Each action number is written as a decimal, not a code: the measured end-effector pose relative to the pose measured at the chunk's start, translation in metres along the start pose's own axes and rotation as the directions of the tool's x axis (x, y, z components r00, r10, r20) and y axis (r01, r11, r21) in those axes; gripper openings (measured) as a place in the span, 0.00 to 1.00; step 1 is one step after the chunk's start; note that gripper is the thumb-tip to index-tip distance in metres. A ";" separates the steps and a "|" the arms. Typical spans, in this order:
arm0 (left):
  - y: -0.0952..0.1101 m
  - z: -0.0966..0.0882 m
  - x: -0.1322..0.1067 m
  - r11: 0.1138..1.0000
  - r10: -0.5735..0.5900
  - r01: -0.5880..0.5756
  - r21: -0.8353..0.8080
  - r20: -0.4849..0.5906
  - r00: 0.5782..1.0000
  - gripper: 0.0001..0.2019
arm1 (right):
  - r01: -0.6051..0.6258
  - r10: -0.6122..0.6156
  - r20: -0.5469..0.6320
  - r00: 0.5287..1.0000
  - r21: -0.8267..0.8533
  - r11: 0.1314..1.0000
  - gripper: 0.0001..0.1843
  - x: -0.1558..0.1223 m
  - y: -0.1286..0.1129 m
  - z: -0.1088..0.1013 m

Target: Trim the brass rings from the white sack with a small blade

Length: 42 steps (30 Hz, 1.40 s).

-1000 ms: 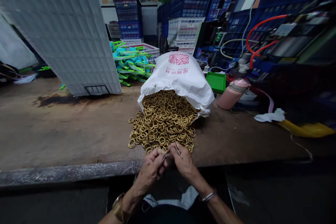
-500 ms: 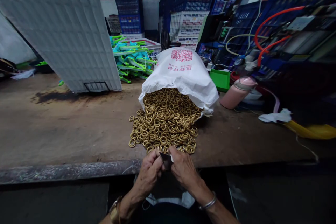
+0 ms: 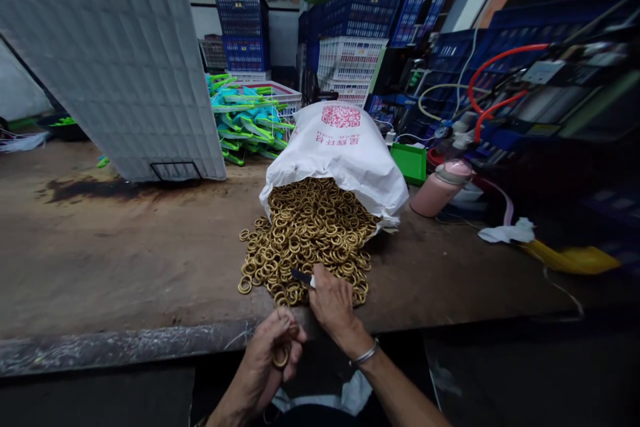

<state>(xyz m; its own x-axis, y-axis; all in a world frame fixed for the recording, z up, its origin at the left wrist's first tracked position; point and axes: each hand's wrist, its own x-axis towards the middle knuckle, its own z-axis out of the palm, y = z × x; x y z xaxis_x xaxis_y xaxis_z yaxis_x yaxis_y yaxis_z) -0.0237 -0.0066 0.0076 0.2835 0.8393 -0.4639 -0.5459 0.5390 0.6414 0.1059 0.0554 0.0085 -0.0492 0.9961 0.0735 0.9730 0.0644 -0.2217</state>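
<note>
A heap of gold-coloured rings (image 3: 305, 247) spills from the mouth of a white woven sack (image 3: 345, 147) onto the table. My right hand (image 3: 333, 303) is closed round a small knife (image 3: 301, 276), its dark blade pointing left over the front of the heap and a bit of white showing at the fingers. Lower left, past the table's front edge, my left hand (image 3: 270, 353) has its fingers curled round a gold ring (image 3: 281, 355). Whether more rings are inside that hand is hidden.
A tall grey-white ribbed panel (image 3: 150, 67) stands on the wooden table (image 3: 125, 267) at left. Green and blue plastic pieces (image 3: 245, 117) are piled behind it. To the right are a green tray (image 3: 409, 163), a pink bottle (image 3: 440, 188) and a yellow bag (image 3: 575, 259).
My hands were together at the table edge with the dark blade between them. Now they are apart: the right has moved forward over the rings with the knife, the left down and leftward.
</note>
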 end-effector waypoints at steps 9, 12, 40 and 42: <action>0.000 -0.009 0.012 0.985 -0.034 0.040 -0.169 0.034 0.999 0.13 | 0.006 -0.007 0.027 1.000 0.008 1.000 0.09 0.005 0.003 0.003; -0.002 -0.009 0.017 0.991 -0.003 0.003 -0.134 0.000 1.000 0.12 | 0.017 -0.017 0.019 1.000 0.013 1.000 0.09 0.003 0.003 0.005; -0.002 0.010 0.020 0.794 0.419 -0.371 0.482 0.009 0.908 0.14 | -0.149 -0.066 0.201 0.977 0.875 0.460 0.14 -0.028 0.007 0.006; -0.001 0.012 0.017 0.767 0.454 -0.410 0.494 0.035 0.890 0.12 | -0.234 -0.076 0.276 0.958 0.908 0.347 0.18 -0.031 0.008 0.011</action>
<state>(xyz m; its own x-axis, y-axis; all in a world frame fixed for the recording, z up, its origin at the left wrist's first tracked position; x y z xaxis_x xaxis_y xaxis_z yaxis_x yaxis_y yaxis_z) -0.0084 0.0082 0.0064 0.0323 0.9944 -0.1004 -0.1459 0.1041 0.9838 0.1127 0.0262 -0.0064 -0.1829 0.9663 -0.1811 0.1442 -0.1558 -0.9772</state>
